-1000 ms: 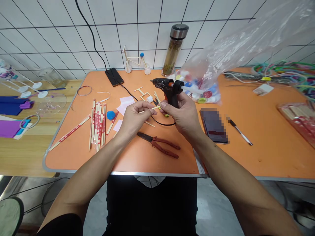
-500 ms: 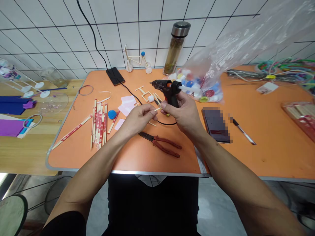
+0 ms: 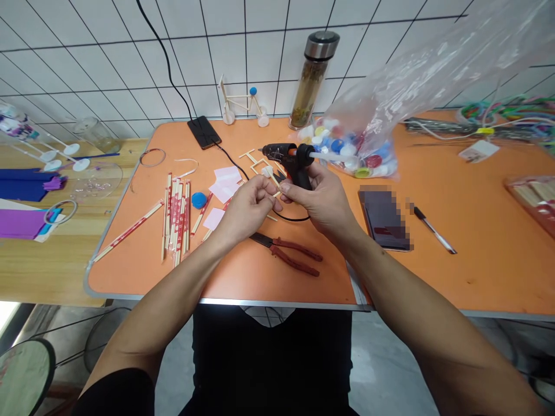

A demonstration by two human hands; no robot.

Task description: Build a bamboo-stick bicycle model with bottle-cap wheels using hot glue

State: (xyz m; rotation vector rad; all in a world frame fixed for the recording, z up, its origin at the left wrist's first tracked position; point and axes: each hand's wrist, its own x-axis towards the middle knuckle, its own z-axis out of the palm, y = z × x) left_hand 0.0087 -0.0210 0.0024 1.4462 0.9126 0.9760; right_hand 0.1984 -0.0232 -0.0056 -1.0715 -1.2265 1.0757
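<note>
While hands (image 3: 247, 211) hold glue gun (image 3: 288, 159) & stick (image 3: 276, 195).

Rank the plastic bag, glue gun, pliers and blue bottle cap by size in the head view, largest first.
1. Plastic bag
2. Glue gun and pliers, too alike to rank
3. Blue bottle cap

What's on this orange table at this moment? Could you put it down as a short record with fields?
Left hand: pinches a thin wooden stick
Right hand: grips a black hot glue gun
Just past the hands: small wooden stick frame, pink paper pieces
Nearer the person: red-handled pliers
To the left: chopsticks in red-printed wrappers, blue bottle cap
Far side: clear plastic bag of bottle caps
</note>
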